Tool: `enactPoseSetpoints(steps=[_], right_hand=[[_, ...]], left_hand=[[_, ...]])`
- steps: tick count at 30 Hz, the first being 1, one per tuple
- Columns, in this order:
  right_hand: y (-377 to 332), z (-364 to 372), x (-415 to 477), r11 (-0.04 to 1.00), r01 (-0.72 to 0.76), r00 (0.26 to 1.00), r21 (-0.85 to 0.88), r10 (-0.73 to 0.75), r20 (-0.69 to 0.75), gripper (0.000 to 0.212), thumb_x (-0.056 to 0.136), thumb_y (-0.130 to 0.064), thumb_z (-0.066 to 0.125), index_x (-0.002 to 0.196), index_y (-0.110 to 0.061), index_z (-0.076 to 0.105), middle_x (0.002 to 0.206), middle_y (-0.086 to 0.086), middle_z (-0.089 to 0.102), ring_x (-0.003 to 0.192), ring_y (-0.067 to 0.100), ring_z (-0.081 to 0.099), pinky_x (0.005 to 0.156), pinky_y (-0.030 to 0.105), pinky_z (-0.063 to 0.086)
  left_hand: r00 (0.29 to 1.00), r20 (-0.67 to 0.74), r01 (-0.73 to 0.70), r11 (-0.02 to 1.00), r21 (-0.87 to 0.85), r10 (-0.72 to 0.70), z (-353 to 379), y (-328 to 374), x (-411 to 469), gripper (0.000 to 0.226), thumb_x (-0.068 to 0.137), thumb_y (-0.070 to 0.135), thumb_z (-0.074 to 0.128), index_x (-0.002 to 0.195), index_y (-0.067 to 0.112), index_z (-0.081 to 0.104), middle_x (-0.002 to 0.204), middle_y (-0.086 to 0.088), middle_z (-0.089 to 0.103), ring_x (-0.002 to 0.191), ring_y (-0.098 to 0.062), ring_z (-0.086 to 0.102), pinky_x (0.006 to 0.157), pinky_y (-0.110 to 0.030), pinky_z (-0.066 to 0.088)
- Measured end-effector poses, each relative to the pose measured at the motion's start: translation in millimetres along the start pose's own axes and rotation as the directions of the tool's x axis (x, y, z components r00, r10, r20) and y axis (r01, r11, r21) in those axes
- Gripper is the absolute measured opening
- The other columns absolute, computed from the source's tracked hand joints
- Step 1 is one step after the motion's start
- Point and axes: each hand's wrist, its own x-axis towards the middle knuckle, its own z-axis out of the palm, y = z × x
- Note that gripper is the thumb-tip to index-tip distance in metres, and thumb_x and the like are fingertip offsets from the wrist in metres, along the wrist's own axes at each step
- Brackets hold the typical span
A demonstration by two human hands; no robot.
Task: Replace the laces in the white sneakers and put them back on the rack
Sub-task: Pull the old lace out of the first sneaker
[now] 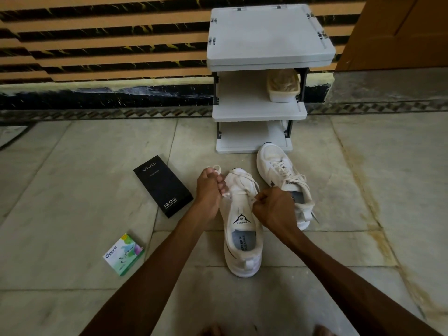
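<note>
A white sneaker (243,241) stands on the floor in front of me, toe pointing away, its upper eyelets unlaced. Its white lace (244,178) crosses only the toe end. My left hand (210,190) grips one end of that lace at the shoe's left side, a loop sticking out above the fist. My right hand (274,206) pinches the other lace end over the right eyelets. The second white sneaker (283,175) lies laced just behind and to the right. The grey three-shelf rack (259,112) stands against the wall beyond both shoes.
A black phone box (163,185) lies on the floor left of the shoes, and a small green-and-white carton (124,254) lies nearer me on the left. A cream tub (283,87) sits on the rack's middle shelf. A wooden door (397,30) is at the right.
</note>
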Motion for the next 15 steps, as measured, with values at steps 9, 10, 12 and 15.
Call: enactPoseSetpoints(steps=[9,10,12,15], right_hand=[[-6,1,12,0.945,0.286,0.948,-0.158,-0.254,0.193,0.042,0.077,-0.011,0.065,0.118,-0.021,0.064,0.12,0.006,0.055,0.102,0.024,0.06,0.076,0.026,0.046],[-9,2,16,0.926,0.319,0.933,-0.201,-0.27,0.238,0.046,0.078,-0.011,0.065,0.122,-0.022,0.062,0.124,0.007,0.052,0.105,0.025,0.058,0.081,0.028,0.047],[-13,4,21,0.885,0.368,0.904,-0.285,-0.269,0.332,0.05,0.079,-0.012,0.064,0.128,-0.022,0.058,0.129,0.009,0.046,0.109,0.029,0.056,0.092,0.034,0.048],[-15,8,29,0.842,0.403,0.877,-0.358,-0.245,0.413,0.054,0.077,-0.016,0.068,0.13,-0.021,0.053,0.133,0.013,0.04,0.106,0.034,0.057,0.094,0.043,0.049]], left_hand=[[0.994,-0.084,0.03,0.587,0.809,0.065,-20,11,13,0.049,0.095,0.041,0.047,0.133,0.01,0.049,0.126,-0.012,0.054,0.104,-0.024,0.056,0.069,-0.029,0.042],[0.998,-0.054,0.028,0.508,0.861,0.035,-20,9,7,0.052,0.093,0.041,0.049,0.136,0.012,0.048,0.128,-0.011,0.053,0.103,-0.023,0.056,0.068,-0.029,0.043],[0.999,0.035,-0.03,0.417,0.909,-0.005,-22,5,-5,0.057,0.088,0.038,0.059,0.138,0.013,0.047,0.13,-0.01,0.052,0.103,-0.022,0.058,0.069,-0.028,0.048],[0.982,0.191,-0.181,0.252,0.951,-0.013,-28,1,-19,0.069,0.074,0.038,0.074,0.135,0.019,0.048,0.132,-0.006,0.043,0.109,-0.023,0.055,0.085,-0.034,0.051]])
